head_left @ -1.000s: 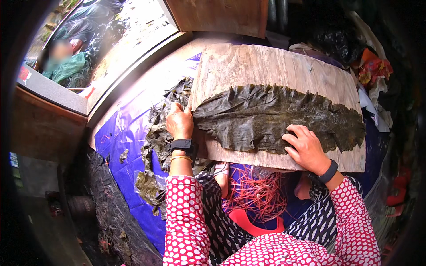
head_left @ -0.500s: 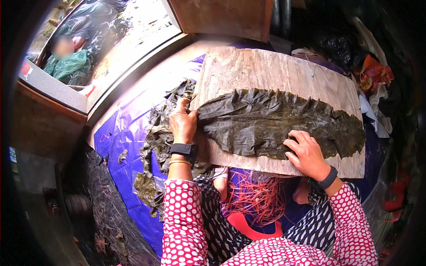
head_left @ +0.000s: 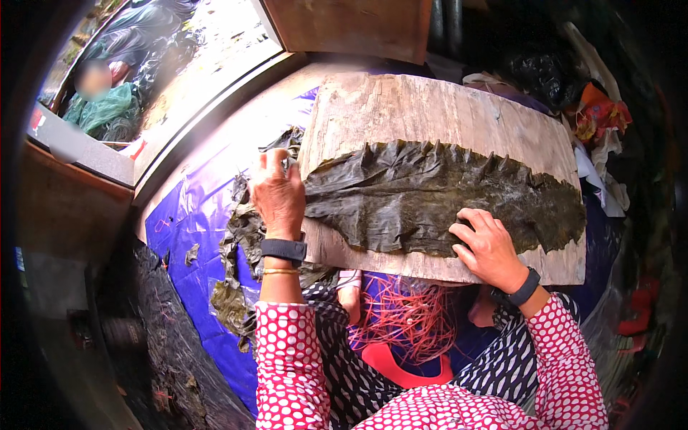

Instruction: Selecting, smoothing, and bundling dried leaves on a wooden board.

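A long, wrinkled dark green kelp blade (head_left: pixel 430 193) lies spread across a weathered wooden board (head_left: pixel 380 107). My right hand (head_left: pixel 493 247) rests on its near edge, fingers apart and slightly bent. My left hand (head_left: pixel 278 193) is beside the board's left edge, above a heap of crumpled kelp (head_left: pixel 240 222). Its fingers are curled together. A small greyish bit shows by the fingertips, too little to name. The blade's left end is partly hidden by that hand.
A blue plastic sheet (head_left: pixel 193 279) lies under the board. Red strips (head_left: pixel 405 315) are heaped between my legs, by a red curved piece (head_left: pixel 405 373). At the back right are bags and cloth (head_left: pixel 602 115). A doorway sill runs at upper left; a person (head_left: pixel 97 79) is beyond it.
My left hand has let go of the kelp blade's left end and moved left over the heap. My right hand stays on the blade. The view has shifted slightly.
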A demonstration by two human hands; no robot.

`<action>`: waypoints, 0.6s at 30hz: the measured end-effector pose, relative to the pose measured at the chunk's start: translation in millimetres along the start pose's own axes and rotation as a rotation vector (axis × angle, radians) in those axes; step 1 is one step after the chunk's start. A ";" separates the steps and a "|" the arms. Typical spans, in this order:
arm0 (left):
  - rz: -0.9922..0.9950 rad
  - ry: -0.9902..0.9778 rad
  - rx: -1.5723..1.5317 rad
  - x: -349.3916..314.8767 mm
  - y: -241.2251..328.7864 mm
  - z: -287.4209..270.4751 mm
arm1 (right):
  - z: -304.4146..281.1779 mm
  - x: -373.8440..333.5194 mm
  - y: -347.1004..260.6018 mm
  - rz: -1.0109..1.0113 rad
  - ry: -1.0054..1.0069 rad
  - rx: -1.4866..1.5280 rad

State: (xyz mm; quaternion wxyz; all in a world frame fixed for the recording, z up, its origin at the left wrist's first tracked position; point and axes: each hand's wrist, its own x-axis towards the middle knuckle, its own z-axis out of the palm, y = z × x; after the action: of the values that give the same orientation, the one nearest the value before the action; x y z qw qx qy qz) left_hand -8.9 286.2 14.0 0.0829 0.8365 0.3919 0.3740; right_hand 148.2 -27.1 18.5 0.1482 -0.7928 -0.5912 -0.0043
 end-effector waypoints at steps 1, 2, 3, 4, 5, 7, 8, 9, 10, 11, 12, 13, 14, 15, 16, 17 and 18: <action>0.058 -0.105 -0.080 -0.9 8.8 -1.2 | -1.5 -0.1 0.4 0.003 -0.004 -0.001; 0.116 -0.209 -0.162 -2.6 14.3 0.5 | -2.8 -0.7 1.0 0.006 -0.009 -0.003; 0.182 -0.312 -0.109 -6.9 12.5 4.2 | -3.0 0.4 -0.6 0.000 -0.009 0.002; 0.171 -0.455 -0.103 -13.7 10.8 5.2 | -3.2 1.0 -2.1 -0.002 -0.011 0.002; 0.199 -0.504 -0.098 -19.1 8.8 5.4 | -3.6 1.5 -3.4 -0.004 -0.012 0.002; 0.137 -0.676 -0.054 -21.5 9.1 8.2 | -2.6 1.8 -4.4 -0.006 -0.014 0.008; 0.139 -0.675 -0.052 -22.7 9.9 8.1 | -2.2 2.4 -4.8 -0.008 -0.017 0.015; 0.169 -0.619 0.044 -25.4 14.1 8.9 | -2.6 1.2 -3.9 -0.002 -0.015 0.011; 0.199 -0.562 0.140 -26.6 18.6 9.5 | -2.4 0.6 -3.0 0.001 -0.015 0.015; 0.121 -0.633 0.161 -25.2 23.1 10.2 | -2.1 0.2 -2.3 0.003 -0.014 0.019; 0.130 -0.636 0.159 -25.6 23.8 12.4 | -2.4 -0.8 -1.7 0.013 -0.011 0.018; 0.135 -0.594 0.194 -27.3 22.3 15.3 | -2.6 -1.1 -1.3 0.003 -0.007 0.020; 0.141 -0.551 0.229 -28.9 21.8 16.8 | -2.7 -1.2 -1.1 -0.006 -0.004 0.023; 0.161 -0.478 0.265 -29.4 28.7 14.9 | -2.0 -2.3 0.1 0.010 -0.001 0.020; 0.130 -0.459 0.256 -29.7 39.2 9.1 | -1.1 -3.0 1.1 0.004 -0.001 0.025; 0.218 -0.418 0.203 -26.5 42.3 10.2 | -0.2 -3.5 2.5 -0.002 -0.002 0.030; 0.305 -0.376 0.153 -23.2 43.1 9.6 | 0.8 -3.9 2.9 0.015 0.003 0.031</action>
State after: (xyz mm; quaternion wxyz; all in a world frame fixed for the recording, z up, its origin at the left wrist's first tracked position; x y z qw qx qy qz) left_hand 13.7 241.7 12.8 0.0336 0.9446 0.2662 0.1893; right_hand 149.5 -31.3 16.4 0.1614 -0.7948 -0.5850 0.0046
